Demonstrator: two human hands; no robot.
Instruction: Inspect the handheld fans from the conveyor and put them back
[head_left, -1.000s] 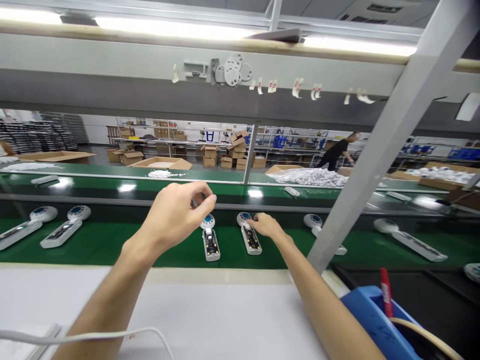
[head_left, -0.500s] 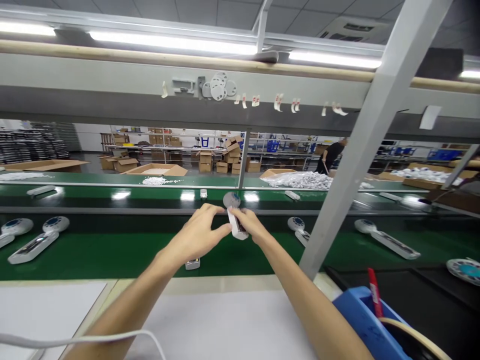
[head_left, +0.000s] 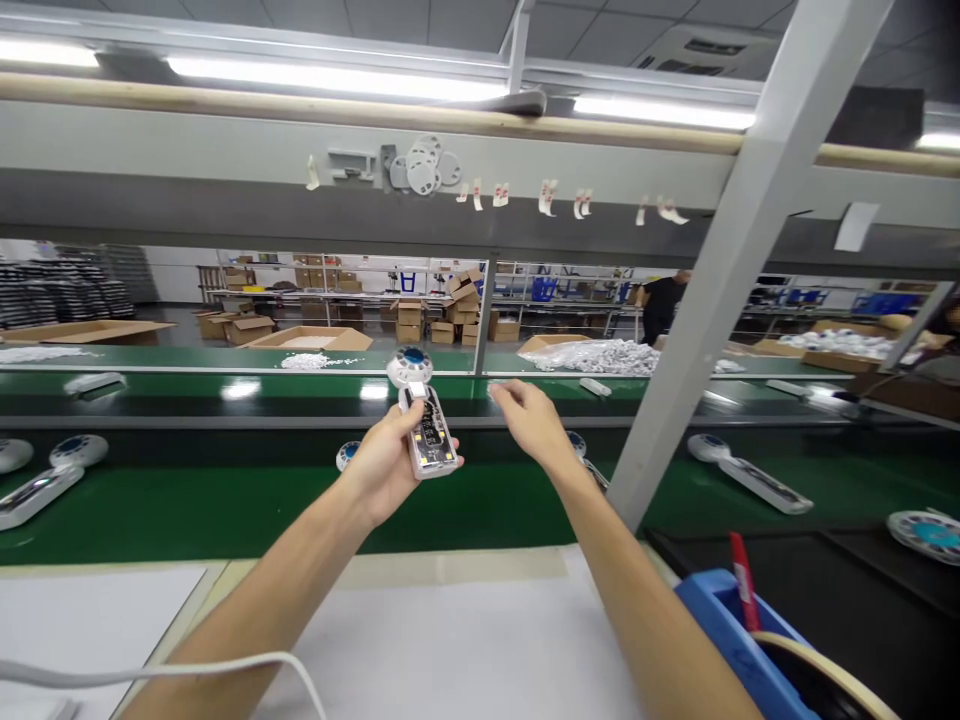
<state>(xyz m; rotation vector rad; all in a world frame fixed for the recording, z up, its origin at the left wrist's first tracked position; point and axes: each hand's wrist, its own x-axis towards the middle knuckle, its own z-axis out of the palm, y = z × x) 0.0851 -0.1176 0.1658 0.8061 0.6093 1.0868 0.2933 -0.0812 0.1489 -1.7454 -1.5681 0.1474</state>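
My left hand holds a white handheld device upright over the near belt, thumb across its neck. The device has a round head with a dark blue ringed face, and its open handle shows a black circuit board with small yellow parts. To the right, my right hand is apart from the device, thumb and fingers pinched together. A small whitish bit shows at its fingertips, too small to name. Behind my left hand another device's round head partly shows, and one more lies behind my right wrist.
More devices lie on the green near belt, one beyond the slanted grey post. White sheets cover the bench. At right stands a blue bin with a red marker. A person stands in the background.
The device has turned board-side toward me and moved left into my left hand. My right hand has let go of it and drawn away right. Devices on the near belt have shifted left.
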